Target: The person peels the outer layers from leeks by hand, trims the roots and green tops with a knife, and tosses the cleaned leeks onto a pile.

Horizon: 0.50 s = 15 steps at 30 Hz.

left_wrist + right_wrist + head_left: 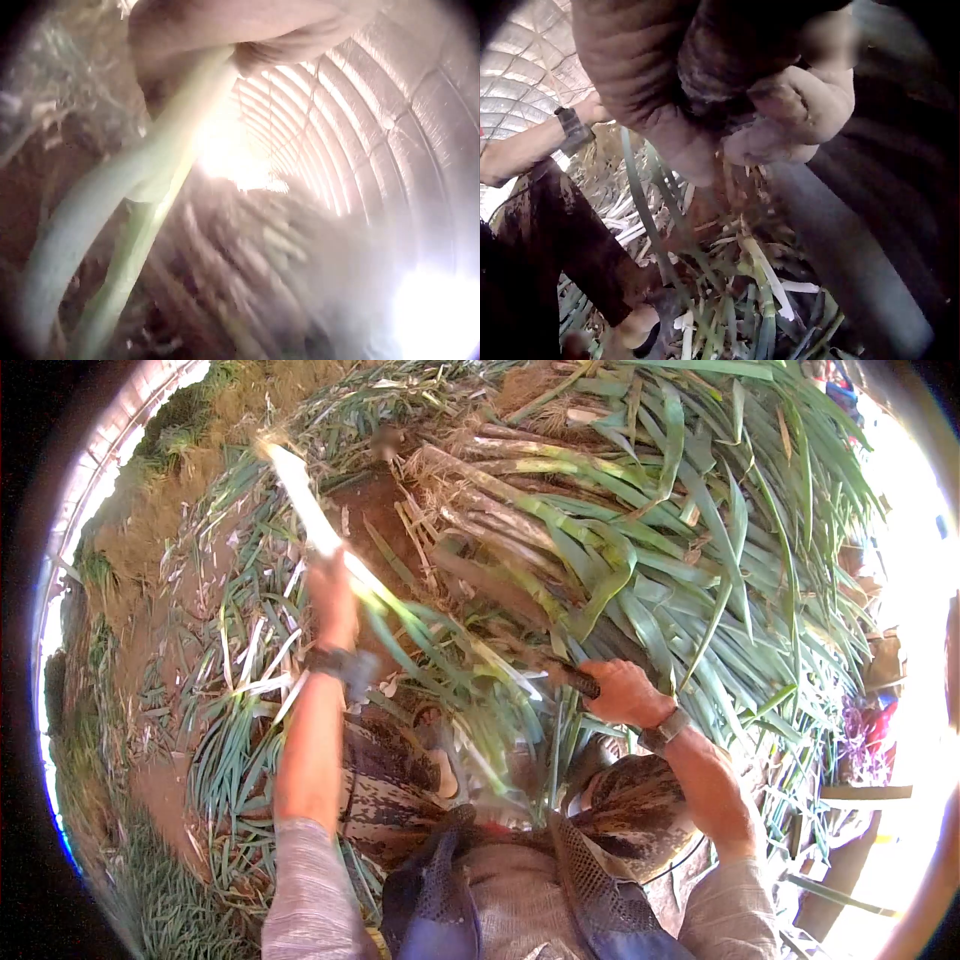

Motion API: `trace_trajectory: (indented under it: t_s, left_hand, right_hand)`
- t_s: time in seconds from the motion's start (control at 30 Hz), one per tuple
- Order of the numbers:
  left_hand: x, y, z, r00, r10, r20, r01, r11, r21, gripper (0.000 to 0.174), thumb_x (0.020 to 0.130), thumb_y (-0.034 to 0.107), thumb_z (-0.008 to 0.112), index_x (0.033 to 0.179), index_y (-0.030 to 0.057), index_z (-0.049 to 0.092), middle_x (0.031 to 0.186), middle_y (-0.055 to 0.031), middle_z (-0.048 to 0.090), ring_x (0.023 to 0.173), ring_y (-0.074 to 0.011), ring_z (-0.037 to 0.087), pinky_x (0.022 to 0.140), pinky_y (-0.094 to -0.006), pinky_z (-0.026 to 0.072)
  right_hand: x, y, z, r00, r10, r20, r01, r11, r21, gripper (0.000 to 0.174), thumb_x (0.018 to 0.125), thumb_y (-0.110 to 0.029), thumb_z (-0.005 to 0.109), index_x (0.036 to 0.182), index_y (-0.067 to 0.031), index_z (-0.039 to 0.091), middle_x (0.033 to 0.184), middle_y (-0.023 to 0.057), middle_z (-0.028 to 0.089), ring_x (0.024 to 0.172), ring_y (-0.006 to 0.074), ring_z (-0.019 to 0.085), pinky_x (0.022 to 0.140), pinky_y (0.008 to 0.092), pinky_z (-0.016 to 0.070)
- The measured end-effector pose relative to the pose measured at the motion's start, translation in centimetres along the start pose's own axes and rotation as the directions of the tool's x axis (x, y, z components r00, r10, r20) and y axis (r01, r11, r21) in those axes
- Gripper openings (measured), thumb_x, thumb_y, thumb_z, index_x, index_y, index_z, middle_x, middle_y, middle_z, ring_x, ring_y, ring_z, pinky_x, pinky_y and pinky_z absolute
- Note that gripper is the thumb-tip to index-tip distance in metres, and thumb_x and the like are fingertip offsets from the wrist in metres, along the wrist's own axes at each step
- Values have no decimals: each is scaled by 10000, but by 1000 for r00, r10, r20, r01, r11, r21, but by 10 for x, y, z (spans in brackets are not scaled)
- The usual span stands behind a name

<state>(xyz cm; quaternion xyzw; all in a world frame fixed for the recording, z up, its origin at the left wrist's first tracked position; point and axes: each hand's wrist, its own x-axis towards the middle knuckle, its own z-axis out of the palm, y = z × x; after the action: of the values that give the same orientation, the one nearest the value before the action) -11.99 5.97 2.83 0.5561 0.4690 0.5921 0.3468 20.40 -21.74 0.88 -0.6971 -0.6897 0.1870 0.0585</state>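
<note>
My left hand (332, 600) grips a long leek (300, 495) around its stalk; the white root end points up and left, and the green leaves trail down toward my knees. In the left wrist view the leek (169, 161) runs down from the curled hand (247, 30). At right of centre, my right hand (630, 693) is curled round a dark handle (580, 680); what extends from it to the left is blurred. The right wrist view shows the curled fingers (787, 112) close up, beside a broad blurred grey-green strip (855, 262).
A large pile of leeks (700, 560) spreads across the upper right, roots toward the centre. Cut leaves (235, 760) lie on the ground at left, around bare brown soil (160, 790). The wearer's knees (640, 810) are at the bottom, and a ribbed arched cover (375, 112) stands behind.
</note>
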Motion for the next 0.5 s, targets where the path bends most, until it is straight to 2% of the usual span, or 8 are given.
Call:
trace_trajectory:
  t_s: [0.07, 0.17, 0.3, 0.33, 0.4, 0.43, 0.47, 0.5]
  left_hand:
    - [77, 9, -50, 1000, 24, 18, -26, 995, 95, 319, 928, 344, 659, 882, 29, 684, 710, -22, 615, 612, -119, 577, 563, -302, 455]
    - [175, 7, -137, 998, -3, 60, -27, 870, 493, 384, 909, 371, 668, 923, -13, 681, 729, -60, 648, 636, -163, 610, 590, -345, 471]
    - [206, -26, -181, 952, 302, -50, -78, 399, 914, 422, 897, 321, 639, 1051, -72, 634, 919, -216, 692, 911, -386, 659, 759, -481, 488]
    - [204, -61, -170, 954, 294, -53, -72, 399, 914, 422, 897, 321, 639, 1051, -72, 634, 919, -216, 692, 911, -386, 659, 759, -481, 488]
    - [193, -117, -144, 708, 684, 177, -466, 263, 845, 384, 866, 331, 644, 1078, 11, 652, 1043, -249, 680, 902, -394, 669, 740, -479, 495]
    - [158, -92, -107, 940, 174, 293, -341, 470, 814, 345, 854, 291, 639, 1044, 4, 663, 980, -227, 697, 806, -386, 664, 711, -454, 498]
    - [144, -111, -81, 923, -37, 383, -275, 634, 723, 293, 845, 231, 631, 953, -39, 671, 862, -190, 704, 726, -344, 658, 674, -432, 495]
    - [112, -91, -44, 818, -399, 414, -28, 692, 721, 251, 877, 207, 645, 966, -23, 692, 840, -117, 707, 775, -216, 676, 676, -362, 565]
  right_hand:
    - [-2, -7, -18, 992, 103, 67, -110, 988, 107, 393, 704, -190, 639, 1079, -77, 671, 911, 219, 683, 885, 422, 649, 805, 522, 519]
    - [-6, -8, -25, 990, 124, 64, -130, 987, 97, 385, 730, -192, 658, 1095, -70, 668, 906, 220, 687, 885, 411, 656, 812, 501, 520]
    - [-9, -4, -19, 989, 123, 88, -129, 989, 74, 416, 743, -208, 699, 1125, -51, 651, 907, 227, 685, 903, 410, 653, 831, 489, 512]
    - [-9, -3, -16, 993, 98, 59, -103, 991, 82, 421, 742, -210, 702, 1127, -49, 646, 898, 228, 683, 899, 414, 651, 835, 492, 509]
    - [-7, 2, -10, 996, 80, 46, -84, 993, 81, 423, 743, -210, 699, 1133, -56, 641, 878, 223, 681, 876, 416, 652, 824, 493, 513]
    - [-5, 4, -9, 998, 63, 27, -65, 995, 81, 425, 744, -210, 696, 1139, -64, 637, 857, 218, 680, 853, 417, 654, 814, 494, 516]
    - [-3, 2, -11, 997, 64, 37, -67, 995, 74, 425, 744, -210, 696, 1139, -64, 637, 857, 218, 680, 853, 417, 654, 814, 494, 516]
    - [-1, -2, -15, 991, 96, 92, -104, 991, 85, 395, 746, -203, 686, 1114, -66, 639, 829, 214, 676, 823, 417, 654, 799, 500, 518]
